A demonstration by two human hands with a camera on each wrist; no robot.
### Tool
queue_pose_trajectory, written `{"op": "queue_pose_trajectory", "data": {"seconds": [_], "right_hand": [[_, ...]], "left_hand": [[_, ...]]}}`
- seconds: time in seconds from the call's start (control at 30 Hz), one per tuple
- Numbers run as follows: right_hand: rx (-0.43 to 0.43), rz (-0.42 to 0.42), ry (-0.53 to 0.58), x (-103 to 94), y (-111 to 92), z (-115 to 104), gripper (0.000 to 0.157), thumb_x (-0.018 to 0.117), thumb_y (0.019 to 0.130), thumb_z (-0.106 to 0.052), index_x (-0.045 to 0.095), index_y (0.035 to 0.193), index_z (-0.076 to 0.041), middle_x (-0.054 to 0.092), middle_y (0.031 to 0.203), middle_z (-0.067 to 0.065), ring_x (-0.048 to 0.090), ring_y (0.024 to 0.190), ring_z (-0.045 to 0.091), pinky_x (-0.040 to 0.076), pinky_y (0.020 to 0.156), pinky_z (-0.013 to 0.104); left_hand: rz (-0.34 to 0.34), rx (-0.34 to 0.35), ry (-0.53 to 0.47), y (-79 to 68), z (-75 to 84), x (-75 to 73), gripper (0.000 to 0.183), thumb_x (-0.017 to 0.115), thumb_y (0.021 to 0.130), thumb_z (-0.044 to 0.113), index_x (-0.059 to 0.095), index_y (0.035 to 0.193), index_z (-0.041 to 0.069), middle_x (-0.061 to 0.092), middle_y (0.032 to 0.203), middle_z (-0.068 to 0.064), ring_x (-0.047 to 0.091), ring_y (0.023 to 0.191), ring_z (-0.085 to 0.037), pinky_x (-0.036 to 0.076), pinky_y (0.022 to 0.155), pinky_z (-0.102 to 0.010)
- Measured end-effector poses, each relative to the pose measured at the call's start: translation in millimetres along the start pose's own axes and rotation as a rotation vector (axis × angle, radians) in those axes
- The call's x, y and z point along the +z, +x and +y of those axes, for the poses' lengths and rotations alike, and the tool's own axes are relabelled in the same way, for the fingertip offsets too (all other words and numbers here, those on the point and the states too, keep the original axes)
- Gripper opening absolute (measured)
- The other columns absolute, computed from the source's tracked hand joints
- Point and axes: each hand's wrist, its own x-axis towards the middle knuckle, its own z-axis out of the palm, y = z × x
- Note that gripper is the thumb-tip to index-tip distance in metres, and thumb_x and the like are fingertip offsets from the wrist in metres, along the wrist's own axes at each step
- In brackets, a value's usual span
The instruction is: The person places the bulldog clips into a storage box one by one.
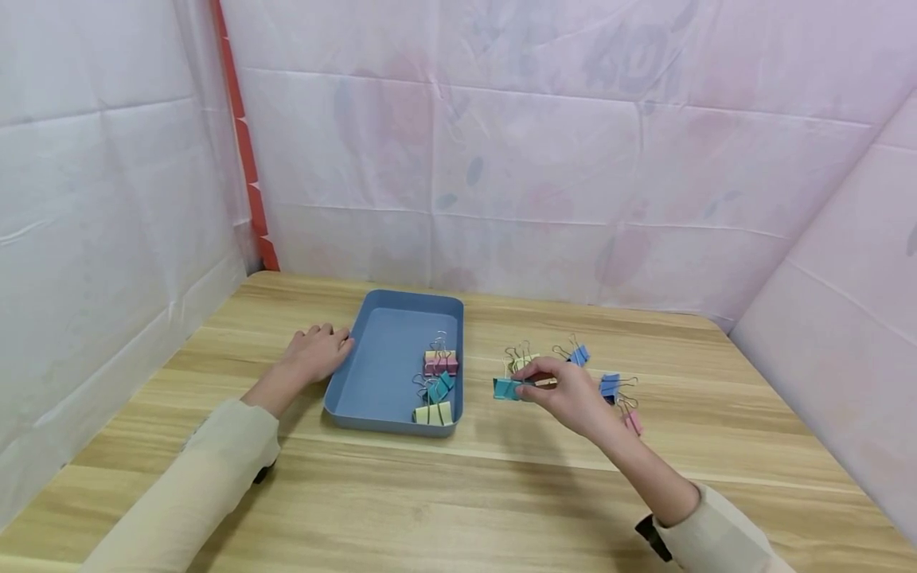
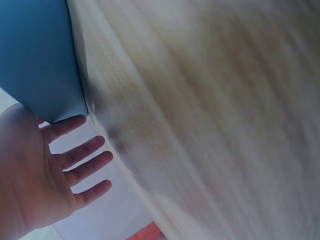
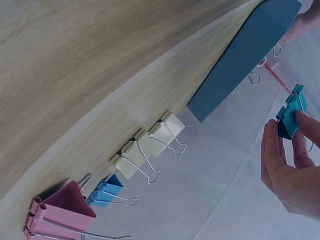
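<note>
My right hand [image 1: 573,398] pinches a teal binder clip [image 1: 505,388] between thumb and fingers, to the right of the blue tray [image 1: 380,366]. In the right wrist view the same teal clip [image 3: 290,117] appears held up off the table. With fingers extended, my left hand [image 1: 315,354] lies at the tray's left side, touching it. Along the tray's right wall sit a pink clip [image 1: 440,365] with a yellow one behind it, another teal clip [image 1: 440,387] and a yellow clip [image 1: 433,415]. Partly hidden behind my right hand are yellow clips [image 3: 167,131] on the table.
Right of my right hand, a blue clip [image 1: 579,355], a second blue clip [image 1: 610,386] and a pink clip [image 1: 633,422] lie on the wooden table [image 1: 401,501]. White sheeting [image 1: 501,159] walls off the back and sides.
</note>
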Motion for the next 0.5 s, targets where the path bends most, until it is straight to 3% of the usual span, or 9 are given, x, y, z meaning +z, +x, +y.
{"op": "queue_pose_trajectory", "data": {"seconds": [0.5], "right_hand": [[0.005,0.012,0.029,3.6,7.2,-9.6,0.008,0.067,0.082,-0.001,0.067,0.089,-0.004,0.065,0.095,0.007,0.063,0.088,0.026,0.052,0.07,0.028]], "left_hand": [[-0.004,-0.006,0.009,1.5,-0.5,1.3,0.051,0.028,0.099,0.032,0.041,0.136,0.0,0.038,0.133,-0.028,0.034,0.12,-0.045,0.026,0.093,-0.061]]}}
